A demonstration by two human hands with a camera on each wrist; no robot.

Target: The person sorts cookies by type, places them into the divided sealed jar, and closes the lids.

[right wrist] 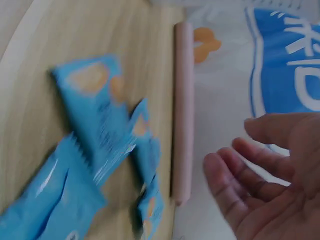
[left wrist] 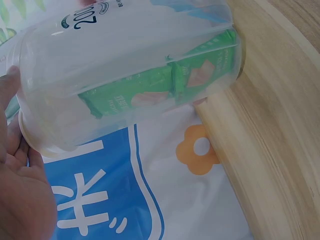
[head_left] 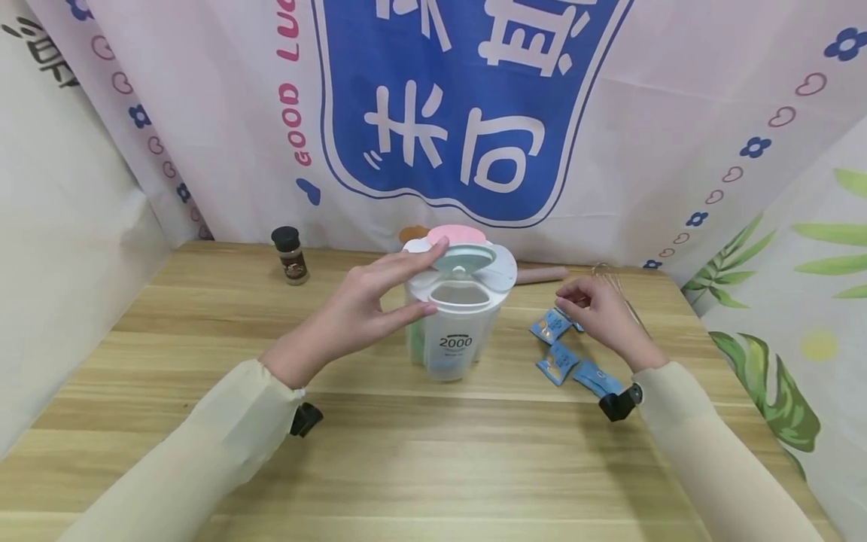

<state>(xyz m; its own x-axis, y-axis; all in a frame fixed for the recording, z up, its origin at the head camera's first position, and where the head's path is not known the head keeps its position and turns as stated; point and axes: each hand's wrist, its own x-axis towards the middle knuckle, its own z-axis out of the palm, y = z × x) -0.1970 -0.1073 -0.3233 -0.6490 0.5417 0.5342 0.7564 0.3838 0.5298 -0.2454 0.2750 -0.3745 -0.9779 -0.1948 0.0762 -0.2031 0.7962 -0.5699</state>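
A clear multi-compartment storage container (head_left: 455,354) stands upright, marked 2000. One green flap (head_left: 464,260) on its white lid is raised above a front opening; a pink flap (head_left: 456,235) lies behind. At the lid's left is my left hand (head_left: 359,305), index finger by the raised flap and thumb touching the front rim. Green packets (left wrist: 145,92) show inside through the wall in the left wrist view. My right hand (head_left: 599,312) hovers over blue snack packets (head_left: 558,363), fingers loosely bent; the right wrist view shows nothing between the fingers (right wrist: 220,180).
Behind the blue packets, a pinkish rolling pin (head_left: 540,275) lies along the back edge, with a wire whisk (head_left: 612,278) to its right. A black-capped spice jar (head_left: 290,256) stands at the back left. A printed cloth (head_left: 643,135) hangs behind the wooden table (head_left: 433,459).
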